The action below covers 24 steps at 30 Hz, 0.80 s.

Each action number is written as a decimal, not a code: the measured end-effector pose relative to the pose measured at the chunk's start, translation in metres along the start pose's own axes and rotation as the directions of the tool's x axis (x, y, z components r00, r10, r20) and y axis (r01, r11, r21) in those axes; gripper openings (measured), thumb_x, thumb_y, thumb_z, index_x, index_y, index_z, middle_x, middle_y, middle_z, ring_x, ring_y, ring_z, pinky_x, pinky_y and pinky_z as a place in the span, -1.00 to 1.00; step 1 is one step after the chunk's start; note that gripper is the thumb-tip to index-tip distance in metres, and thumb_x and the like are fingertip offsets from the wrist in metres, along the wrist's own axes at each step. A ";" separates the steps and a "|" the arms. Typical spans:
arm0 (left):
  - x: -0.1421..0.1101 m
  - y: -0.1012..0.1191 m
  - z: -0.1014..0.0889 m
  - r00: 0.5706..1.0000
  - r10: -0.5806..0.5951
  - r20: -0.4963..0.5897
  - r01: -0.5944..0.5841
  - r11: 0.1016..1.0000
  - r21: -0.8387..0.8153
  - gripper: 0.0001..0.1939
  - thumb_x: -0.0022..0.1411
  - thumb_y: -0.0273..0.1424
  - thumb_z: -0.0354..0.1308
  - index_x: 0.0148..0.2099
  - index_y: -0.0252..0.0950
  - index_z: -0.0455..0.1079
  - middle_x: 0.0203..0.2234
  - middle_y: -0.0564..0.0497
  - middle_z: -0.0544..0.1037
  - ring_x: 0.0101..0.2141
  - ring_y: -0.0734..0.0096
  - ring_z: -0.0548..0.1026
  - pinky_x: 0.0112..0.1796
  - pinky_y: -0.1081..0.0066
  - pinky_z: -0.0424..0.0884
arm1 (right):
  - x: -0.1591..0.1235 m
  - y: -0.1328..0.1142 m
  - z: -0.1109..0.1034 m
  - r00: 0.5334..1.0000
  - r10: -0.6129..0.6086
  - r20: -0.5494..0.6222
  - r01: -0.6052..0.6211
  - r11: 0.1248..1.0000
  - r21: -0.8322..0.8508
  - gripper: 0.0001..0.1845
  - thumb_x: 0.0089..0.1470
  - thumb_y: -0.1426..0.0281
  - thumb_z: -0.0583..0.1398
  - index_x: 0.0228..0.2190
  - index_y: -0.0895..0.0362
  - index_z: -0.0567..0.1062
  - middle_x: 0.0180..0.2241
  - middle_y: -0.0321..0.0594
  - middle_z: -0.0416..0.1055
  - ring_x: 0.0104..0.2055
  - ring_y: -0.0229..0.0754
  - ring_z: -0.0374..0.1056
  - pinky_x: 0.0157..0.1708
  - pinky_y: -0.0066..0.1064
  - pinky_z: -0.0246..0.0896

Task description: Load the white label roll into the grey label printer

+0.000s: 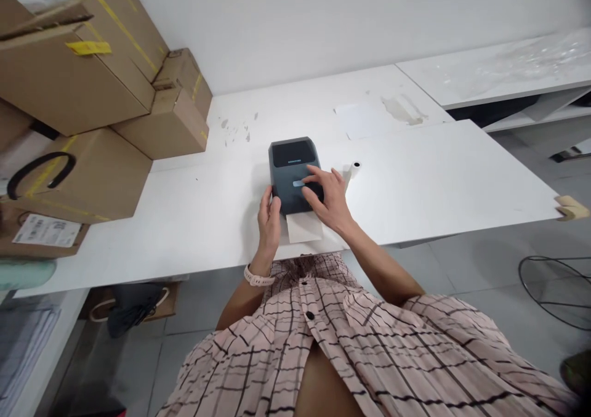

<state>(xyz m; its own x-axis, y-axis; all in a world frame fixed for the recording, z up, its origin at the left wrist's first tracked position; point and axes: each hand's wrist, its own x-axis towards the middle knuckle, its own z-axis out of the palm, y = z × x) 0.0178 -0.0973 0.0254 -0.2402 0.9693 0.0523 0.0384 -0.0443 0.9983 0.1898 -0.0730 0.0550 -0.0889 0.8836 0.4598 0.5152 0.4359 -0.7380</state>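
A dark grey label printer [293, 189] sits on the white table, with a black window on its lid and a small pale button [298, 183] in the middle. My left hand [269, 223] rests along the printer's left side, fingers stretched out against it. Over the lid is my right hand [333, 200], fingers spread and bent, with the index fingertip at the button. A blank strip of paper [304, 228] sticks out of the printer's front toward me. Just right of my right hand lies a small white roll [354, 169] with a dark core.
Cardboard boxes [74, 78] with yellow tape are piled on the table's left side. A flat white sheet [357, 121] lies toward the back. Clear plastic wrap [530, 60] covers the far right surface. A wire stand [554, 291] is on the floor at right.
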 end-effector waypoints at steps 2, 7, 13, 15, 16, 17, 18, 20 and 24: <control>-0.002 0.001 0.003 0.999 -0.027 0.027 0.027 1.000 -0.006 -0.29 0.35 0.11 0.05 0.41 -0.08 0.23 0.43 -0.05 0.23 0.41 0.07 0.18 0.34 0.19 0.25 | -0.014 0.006 -0.003 0.985 0.125 -0.121 -0.115 0.990 0.087 -0.42 0.32 0.03 0.10 0.30 -0.13 0.28 0.20 -0.14 0.46 0.33 0.12 0.26 0.42 0.22 -0.18; -0.005 -0.011 0.004 1.000 -0.011 0.015 0.011 1.000 0.015 -0.25 0.38 0.14 -0.03 0.46 -0.11 0.17 0.47 -0.03 0.14 0.45 0.13 0.10 0.39 0.18 0.13 | -0.037 0.014 -0.003 0.942 0.320 -0.095 -0.276 0.907 0.319 -0.29 0.31 -0.06 0.09 0.36 -0.09 0.20 0.37 -0.06 0.27 0.42 0.14 0.15 0.40 0.23 -0.07; 0.000 -0.033 0.014 0.999 -0.008 -0.033 0.006 0.998 -0.060 -0.19 0.39 0.18 -0.13 0.48 -0.16 0.10 0.48 -0.09 0.12 0.45 0.21 0.09 0.41 0.19 0.08 | -0.040 0.019 0.011 0.919 0.385 -0.083 -0.290 0.803 0.520 -0.25 0.28 -0.08 0.13 0.37 -0.10 0.16 0.41 -0.11 0.20 0.47 0.02 0.10 0.43 0.09 0.00; 0.000 -0.036 0.016 0.999 0.014 -0.044 -0.016 0.998 -0.053 -0.19 0.40 0.18 -0.16 0.49 -0.17 0.09 0.49 -0.09 0.09 0.46 0.24 0.05 0.42 0.17 0.02 | -0.040 0.020 0.014 0.912 0.397 -0.100 -0.280 0.782 0.556 -0.26 0.26 -0.09 0.15 0.34 -0.07 0.21 0.41 -0.10 0.19 0.47 0.00 0.08 0.45 0.05 -0.04; 0.001 -0.036 0.015 0.999 0.023 -0.049 -0.024 0.999 -0.038 -0.19 0.40 0.18 -0.18 0.49 -0.16 0.09 0.49 -0.08 0.08 0.48 0.24 0.01 0.43 0.17 -0.01 | -0.039 0.020 0.015 0.909 0.404 -0.105 -0.279 0.775 0.567 -0.27 0.25 -0.09 0.15 0.32 -0.05 0.25 0.40 -0.09 0.21 0.47 0.00 0.08 0.46 0.03 -0.05; 0.001 -0.035 0.015 0.998 0.028 -0.053 -0.029 0.999 -0.019 -0.20 0.40 0.19 -0.20 0.48 -0.15 0.10 0.50 -0.06 0.07 0.49 0.25 -0.04 0.43 0.17 -0.04 | -0.039 0.020 0.014 0.905 0.411 -0.108 -0.281 0.770 0.573 -0.30 0.25 -0.09 0.15 0.29 -0.04 0.28 0.39 -0.08 0.24 0.47 -0.01 0.10 0.46 0.02 -0.04; 0.001 -0.034 0.014 0.998 0.032 -0.057 -0.032 1.000 0.000 -0.20 0.40 0.19 -0.21 0.48 -0.14 0.12 0.50 -0.04 0.06 0.49 0.26 -0.08 0.44 0.17 -0.06 | -0.038 0.019 0.014 0.902 0.417 -0.108 -0.286 0.767 0.574 -0.32 0.25 -0.09 0.15 0.26 -0.04 0.31 0.37 -0.09 0.27 0.46 -0.02 0.12 0.46 0.00 -0.03; 0.001 -0.031 0.013 0.997 0.033 -0.063 -0.031 0.999 0.031 -0.20 0.39 0.20 -0.24 0.46 -0.13 0.15 0.50 -0.02 0.05 0.50 0.27 -0.16 0.44 0.17 -0.10 | -0.037 0.019 0.011 0.899 0.424 -0.107 -0.299 0.774 0.559 -0.37 0.27 -0.09 0.12 0.22 -0.04 0.35 0.34 -0.11 0.32 0.43 -0.03 0.17 0.44 -0.01 0.02; 0.000 -0.028 0.012 0.997 0.031 -0.071 -0.029 0.999 0.032 -0.20 0.39 0.21 -0.24 0.44 -0.12 0.19 0.51 0.00 0.03 0.51 0.24 -0.17 0.45 0.13 -0.11 | -0.038 0.020 0.008 0.900 0.420 -0.119 -0.301 0.795 0.527 -0.46 0.30 -0.06 0.08 0.16 -0.07 0.41 0.30 -0.17 0.37 0.39 -0.03 0.23 0.41 -0.01 0.08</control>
<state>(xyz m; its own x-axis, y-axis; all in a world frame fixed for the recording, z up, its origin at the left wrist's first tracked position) 0.0282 -0.0928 -0.0030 -0.3068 0.9480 0.0851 0.0766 -0.0645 0.9950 0.1969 -0.0963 0.0192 0.2382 0.9575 0.1628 -0.0130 0.1707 -0.9852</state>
